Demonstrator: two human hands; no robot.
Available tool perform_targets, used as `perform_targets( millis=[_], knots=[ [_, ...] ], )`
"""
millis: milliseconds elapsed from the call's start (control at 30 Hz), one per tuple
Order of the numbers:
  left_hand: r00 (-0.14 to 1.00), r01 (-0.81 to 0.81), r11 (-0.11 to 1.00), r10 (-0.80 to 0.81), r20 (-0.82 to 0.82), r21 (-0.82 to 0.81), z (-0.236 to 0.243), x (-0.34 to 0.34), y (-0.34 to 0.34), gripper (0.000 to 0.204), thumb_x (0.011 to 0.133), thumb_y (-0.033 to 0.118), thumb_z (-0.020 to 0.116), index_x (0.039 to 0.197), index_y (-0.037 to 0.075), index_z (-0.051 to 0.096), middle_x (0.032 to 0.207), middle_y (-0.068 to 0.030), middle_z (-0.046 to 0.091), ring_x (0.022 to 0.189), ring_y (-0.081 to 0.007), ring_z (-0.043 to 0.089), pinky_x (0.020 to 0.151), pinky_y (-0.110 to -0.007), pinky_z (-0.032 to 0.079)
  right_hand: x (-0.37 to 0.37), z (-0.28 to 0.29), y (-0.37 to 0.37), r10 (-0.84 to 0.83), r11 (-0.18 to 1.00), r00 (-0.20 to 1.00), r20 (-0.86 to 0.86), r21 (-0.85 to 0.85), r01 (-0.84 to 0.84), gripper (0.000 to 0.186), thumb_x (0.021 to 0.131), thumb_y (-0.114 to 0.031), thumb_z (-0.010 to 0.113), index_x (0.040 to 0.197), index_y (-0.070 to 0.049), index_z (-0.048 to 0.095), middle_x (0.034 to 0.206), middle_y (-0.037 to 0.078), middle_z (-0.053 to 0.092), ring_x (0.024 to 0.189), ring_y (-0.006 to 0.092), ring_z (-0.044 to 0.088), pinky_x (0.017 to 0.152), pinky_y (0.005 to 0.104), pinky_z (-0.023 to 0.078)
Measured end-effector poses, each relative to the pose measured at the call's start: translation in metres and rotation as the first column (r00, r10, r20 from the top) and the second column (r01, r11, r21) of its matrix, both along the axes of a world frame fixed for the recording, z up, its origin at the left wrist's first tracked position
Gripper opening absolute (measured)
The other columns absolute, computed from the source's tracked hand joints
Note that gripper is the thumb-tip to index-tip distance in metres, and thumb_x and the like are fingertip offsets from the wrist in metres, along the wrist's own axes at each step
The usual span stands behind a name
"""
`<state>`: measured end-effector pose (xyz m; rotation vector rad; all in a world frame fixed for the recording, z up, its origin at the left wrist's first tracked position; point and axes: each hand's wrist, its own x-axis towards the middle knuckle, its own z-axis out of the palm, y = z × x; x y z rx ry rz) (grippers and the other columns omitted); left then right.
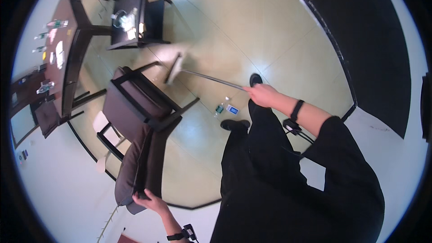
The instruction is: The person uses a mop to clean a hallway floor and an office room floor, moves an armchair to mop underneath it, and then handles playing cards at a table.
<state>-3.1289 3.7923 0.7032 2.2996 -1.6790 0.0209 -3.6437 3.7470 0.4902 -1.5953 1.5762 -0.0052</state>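
Observation:
My right hand [262,95] is wrapped round the end of a thin grey pole, the handle of a broom [211,78]. Its broad head [174,68], pale with a dark edge and blurred, is at the floor beyond the armchair. At the lower left, my left hand [153,202] grips the top of the backrest of a brown padded armchair [135,148]. The armchair is tilted, with its dark legs pointing up and away. On the floor by my shoes lie a clear bottle with a green label [219,109] and a small blue-and-white packet [232,109].
A dark side table [153,18] with items on its shelf stands at the far left. Beside it, a long brown table [69,54] bears several bottles and papers. A white chair [105,126] is behind the armchair. A black panel [360,40] borders the floor at right.

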Motion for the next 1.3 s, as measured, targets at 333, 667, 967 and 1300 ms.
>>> perform_targets(
  millis=[333,667,967,1300],
  knots=[
    [0.941,-0.226,0.967,0.185,0.283,0.118,0.011,-0.011,0.003,0.052,0.089,0.034,0.040,0.123,-0.005,0.030,0.118,-0.0238,0.039,0.104,-0.0334,0.044,0.089,-0.039,0.038,0.142,-0.189,-0.172,0.216,0.947,0.938,0.272,-0.294,-0.133,0.014,0.072,-0.008,0.051,0.081,-0.004,0.062,0.071,0.015,0.061,0.069,0.0313,0.061,0.058,0.0407,0.049],
    [0.895,-0.326,0.925,0.234,0.379,0.198,0.015,-0.018,0.010,0.049,0.090,0.037,0.034,0.120,-0.002,0.032,0.119,-0.0219,0.037,0.108,-0.0328,0.038,0.092,-0.039,0.032,0.140,-0.236,-0.200,0.402,0.915,0.895,0.196,-0.047,-0.400,0.028,0.078,-0.008,0.045,0.103,-0.013,0.057,0.091,0.011,0.061,0.086,0.0295,0.059,0.069,0.0402,0.048],
    [0.931,-0.261,0.954,0.208,0.299,0.147,0.011,-0.012,0.005,0.048,0.090,0.034,0.037,0.117,-0.005,0.036,0.116,-0.0219,0.040,0.104,-0.0319,0.042,0.090,-0.039,0.035,-0.039,-0.142,-0.193,0.488,0.870,0.863,-0.132,-0.016,-0.494,0.035,0.083,-0.013,0.043,0.116,-0.023,0.053,0.086,0.009,0.061,0.079,0.0296,0.058,0.066,0.0398,0.046],
    [0.950,-0.269,0.961,0.252,0.186,0.069,0.004,-0.021,0.000,0.045,0.087,0.026,0.043,0.112,-0.010,0.039,0.110,-0.0235,0.044,0.100,-0.0326,0.044,0.091,-0.039,0.033,-0.205,-0.007,-0.070,0.378,0.924,0.887,-0.266,0.162,-0.345,0.032,0.085,-0.015,0.042,0.114,-0.021,0.053,0.075,0.016,0.056,0.073,0.0328,0.056,0.062,0.0432,0.045]
  ],
)
